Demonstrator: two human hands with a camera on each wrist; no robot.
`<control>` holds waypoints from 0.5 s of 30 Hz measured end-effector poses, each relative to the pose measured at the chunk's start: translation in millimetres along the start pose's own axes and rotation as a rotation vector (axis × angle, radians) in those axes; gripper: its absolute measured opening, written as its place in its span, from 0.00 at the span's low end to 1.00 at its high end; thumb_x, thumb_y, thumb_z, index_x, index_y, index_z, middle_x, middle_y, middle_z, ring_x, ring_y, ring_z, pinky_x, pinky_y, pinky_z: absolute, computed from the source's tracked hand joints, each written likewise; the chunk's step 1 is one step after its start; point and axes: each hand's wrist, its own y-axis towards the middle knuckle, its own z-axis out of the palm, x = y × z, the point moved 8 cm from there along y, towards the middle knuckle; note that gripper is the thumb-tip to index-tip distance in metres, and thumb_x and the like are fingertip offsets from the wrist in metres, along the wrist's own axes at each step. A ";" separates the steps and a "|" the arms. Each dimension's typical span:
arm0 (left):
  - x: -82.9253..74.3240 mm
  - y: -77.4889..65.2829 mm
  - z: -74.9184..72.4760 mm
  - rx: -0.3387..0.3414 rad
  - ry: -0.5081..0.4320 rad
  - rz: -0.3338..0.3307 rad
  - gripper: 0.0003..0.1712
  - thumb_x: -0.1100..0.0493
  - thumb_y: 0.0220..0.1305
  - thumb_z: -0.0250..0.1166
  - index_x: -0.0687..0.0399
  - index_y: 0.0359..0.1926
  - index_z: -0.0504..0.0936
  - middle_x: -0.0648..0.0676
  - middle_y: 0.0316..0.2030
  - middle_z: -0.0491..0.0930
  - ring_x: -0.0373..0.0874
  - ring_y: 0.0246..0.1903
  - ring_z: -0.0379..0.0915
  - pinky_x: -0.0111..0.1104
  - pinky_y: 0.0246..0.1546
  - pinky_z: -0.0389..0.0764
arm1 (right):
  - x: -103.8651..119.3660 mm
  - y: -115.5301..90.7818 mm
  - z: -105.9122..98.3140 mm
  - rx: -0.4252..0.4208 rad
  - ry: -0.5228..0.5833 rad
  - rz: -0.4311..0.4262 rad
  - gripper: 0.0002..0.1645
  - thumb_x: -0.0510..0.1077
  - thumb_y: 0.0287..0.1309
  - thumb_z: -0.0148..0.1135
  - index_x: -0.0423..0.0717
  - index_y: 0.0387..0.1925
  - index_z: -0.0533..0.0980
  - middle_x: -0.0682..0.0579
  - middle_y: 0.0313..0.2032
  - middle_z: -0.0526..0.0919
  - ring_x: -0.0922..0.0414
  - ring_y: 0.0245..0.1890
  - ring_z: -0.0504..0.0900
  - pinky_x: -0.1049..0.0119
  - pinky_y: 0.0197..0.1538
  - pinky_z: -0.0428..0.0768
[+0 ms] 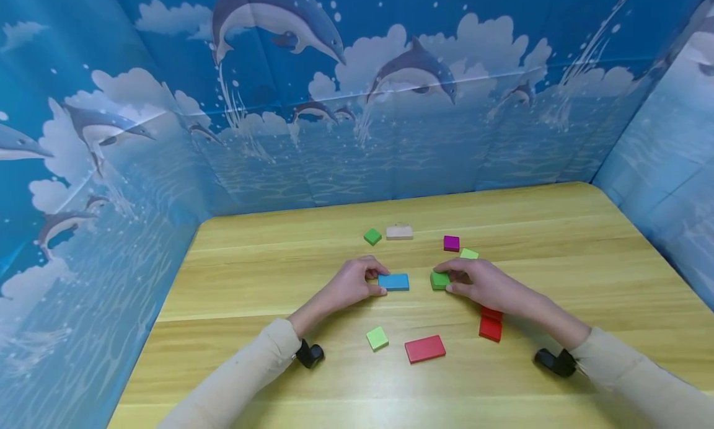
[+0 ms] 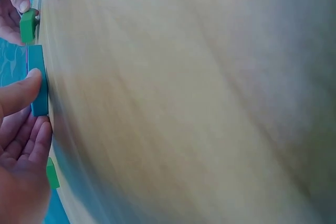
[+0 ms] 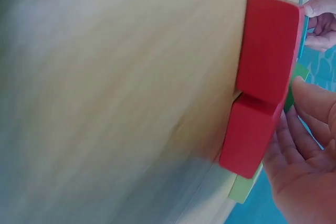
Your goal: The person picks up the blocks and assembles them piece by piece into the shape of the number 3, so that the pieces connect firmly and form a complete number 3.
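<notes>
Near the middle of the table, my left hand (image 1: 357,280) pinches a flat blue block (image 1: 394,283) by its left end, thumb in front and fingers behind. In the left wrist view the thumb presses on the long side of that blue block (image 2: 38,80). To its right, my right hand (image 1: 482,283) grips a small green block (image 1: 439,281) between thumb and fingers. A gap separates the two held blocks. Two red blocks (image 1: 491,328) lie just in front of my right hand, partly covered by it. A light green block (image 1: 469,253) shows behind the right fingers.
Closer to me lie a light green block (image 1: 377,338) and a red oblong block (image 1: 425,349). Farther back are a green block (image 1: 372,236), a pale wooden block (image 1: 399,232) and a purple block (image 1: 451,243). A dolphin-print curtain (image 1: 346,150) borders the wooden table (image 1: 268,249).
</notes>
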 end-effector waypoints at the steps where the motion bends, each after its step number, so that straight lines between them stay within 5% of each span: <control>1: -0.5 -0.1 -0.4 0.002 -0.003 -0.001 0.18 0.60 0.57 0.75 0.53 0.49 0.85 0.44 0.40 0.78 0.38 0.40 0.73 0.28 0.44 0.76 | 1.1 1.0 0.7 0.006 0.004 -0.004 0.23 0.38 0.61 0.67 0.46 0.58 0.78 0.54 0.48 0.80 0.55 0.45 0.78 0.56 0.49 0.80; 15: -1.6 0.6 -1.5 -0.004 0.002 0.007 0.17 0.60 0.57 0.74 0.53 0.49 0.85 0.45 0.40 0.79 0.38 0.40 0.73 0.28 0.45 0.76 | 19.3 16.8 10.6 0.050 0.002 -0.022 0.22 0.39 0.62 0.66 0.46 0.58 0.78 0.54 0.50 0.81 0.56 0.46 0.78 0.56 0.51 0.79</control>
